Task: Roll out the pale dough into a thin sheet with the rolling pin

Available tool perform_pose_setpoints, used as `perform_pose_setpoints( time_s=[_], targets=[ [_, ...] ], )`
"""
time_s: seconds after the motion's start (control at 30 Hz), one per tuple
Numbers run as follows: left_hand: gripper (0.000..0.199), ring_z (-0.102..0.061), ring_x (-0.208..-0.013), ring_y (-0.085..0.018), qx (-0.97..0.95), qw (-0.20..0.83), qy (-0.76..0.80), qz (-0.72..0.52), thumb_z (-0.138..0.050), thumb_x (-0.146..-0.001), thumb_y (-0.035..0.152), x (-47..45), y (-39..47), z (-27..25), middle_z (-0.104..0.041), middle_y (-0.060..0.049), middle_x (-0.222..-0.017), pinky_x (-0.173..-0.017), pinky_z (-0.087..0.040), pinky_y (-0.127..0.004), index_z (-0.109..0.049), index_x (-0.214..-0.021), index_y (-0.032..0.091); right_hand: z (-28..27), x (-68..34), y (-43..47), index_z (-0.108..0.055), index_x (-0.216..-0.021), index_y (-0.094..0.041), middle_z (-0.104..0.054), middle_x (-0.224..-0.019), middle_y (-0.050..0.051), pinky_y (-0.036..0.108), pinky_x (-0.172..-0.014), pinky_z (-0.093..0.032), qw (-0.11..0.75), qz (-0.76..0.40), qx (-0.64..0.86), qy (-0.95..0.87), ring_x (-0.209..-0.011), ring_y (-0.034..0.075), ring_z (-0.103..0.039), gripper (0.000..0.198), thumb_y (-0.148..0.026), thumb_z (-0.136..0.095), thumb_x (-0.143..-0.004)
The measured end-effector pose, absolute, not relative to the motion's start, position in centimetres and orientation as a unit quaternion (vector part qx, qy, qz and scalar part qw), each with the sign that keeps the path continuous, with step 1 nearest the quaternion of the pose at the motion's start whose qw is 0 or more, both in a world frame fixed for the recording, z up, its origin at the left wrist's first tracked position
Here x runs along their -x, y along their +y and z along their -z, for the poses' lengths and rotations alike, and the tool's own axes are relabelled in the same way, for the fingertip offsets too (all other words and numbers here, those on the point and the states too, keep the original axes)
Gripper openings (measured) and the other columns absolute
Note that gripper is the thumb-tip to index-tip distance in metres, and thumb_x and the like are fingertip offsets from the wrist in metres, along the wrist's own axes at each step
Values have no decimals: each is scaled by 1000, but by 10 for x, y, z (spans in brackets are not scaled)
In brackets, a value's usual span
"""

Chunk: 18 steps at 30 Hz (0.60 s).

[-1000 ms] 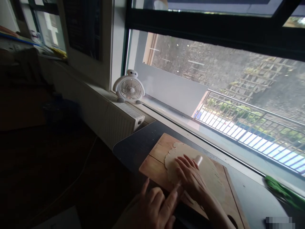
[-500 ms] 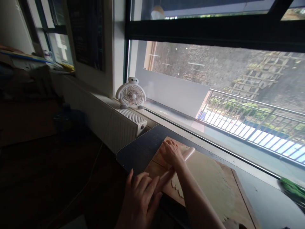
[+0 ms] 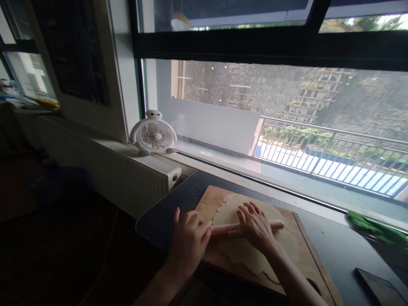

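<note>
A rolling pin (image 3: 234,230) lies across a wide sheet of flattened dough (image 3: 242,253) with ragged edges. Under the dough is a wooden board (image 3: 207,196). My right hand (image 3: 257,226) rests flat over the middle of the pin, its fingers stretched forward above the dough. At the pin's left end is my left hand (image 3: 189,238), with fingers bent around that end and one finger sticking up. Its grip on the pin is partly hidden by the hand itself.
The board lies on a dark table (image 3: 172,199) beside a window sill. A white fan (image 3: 156,136) stands on the left, above a radiator (image 3: 153,176). On the right are a green cloth (image 3: 371,227) and a black phone (image 3: 379,287).
The rolling pin has turned and moved from the board's left side over the middle of the dough. Both hands went with it. The view has swung right, bringing the phone into sight.
</note>
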<state>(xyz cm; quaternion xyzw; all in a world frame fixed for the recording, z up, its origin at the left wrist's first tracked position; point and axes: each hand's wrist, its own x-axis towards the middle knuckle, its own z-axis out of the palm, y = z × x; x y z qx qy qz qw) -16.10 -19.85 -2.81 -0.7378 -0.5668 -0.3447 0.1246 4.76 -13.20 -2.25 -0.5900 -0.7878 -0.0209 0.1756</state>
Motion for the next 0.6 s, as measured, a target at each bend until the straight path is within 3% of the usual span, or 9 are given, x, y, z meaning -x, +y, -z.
perform_pose_setpoints(
  time_s=[0.13,0.2,0.3,0.4,0.5,0.6],
  targets=[
    [26,-53,-99,-24,722,177,-604,286,-41,-89,20,160,-142,16,-64,-6,-87,-104,-17,-59,-67,-83,22,13,-29,-97,-59,-111,-22,-55,-118,9,39,-91,-38,217,14,606,-765,-113,23,-47,46,-40,-19,-96],
    [28,-52,-107,-25,739,192,-587,270,-40,-88,17,151,-129,21,-65,-9,-97,-105,-21,-55,-65,-99,19,13,-37,-103,-58,-112,-21,-54,-121,9,36,-92,-38,230,12,596,-769,-114,21,-46,43,-38,-22,-96],
    [43,-44,-121,-27,780,176,-547,248,-38,-89,27,136,-125,36,-56,-16,-123,-105,-26,-49,-50,-127,10,19,-69,-134,-58,-113,-23,-49,-128,7,34,-94,-36,232,2,576,-784,-116,20,-44,38,-39,-29,-95],
    [54,-37,-128,-30,790,134,-550,235,-34,-91,38,125,-113,43,-47,-17,-134,-105,-24,-51,-38,-136,10,25,-108,-165,-59,-110,-26,-50,-125,6,36,-93,-36,237,-2,572,-786,-111,20,-47,35,-40,-32,-95],
    [46,-41,-125,-26,764,104,-584,254,-30,-93,37,112,-77,32,-55,-13,-127,-106,-23,-46,-46,-130,16,28,-131,-180,-61,-104,-24,-54,-114,6,33,-86,-39,255,-1,571,-781,-103,19,-49,33,-38,-33,-95],
    [38,-55,-109,-24,738,92,-615,264,-30,-93,33,92,-35,15,-66,-13,-105,-98,-34,-39,-62,-105,16,28,-130,-183,-63,-90,-23,-55,-99,5,30,-81,-40,262,3,580,-771,-93,18,-50,35,-35,-31,-96]
  ],
)
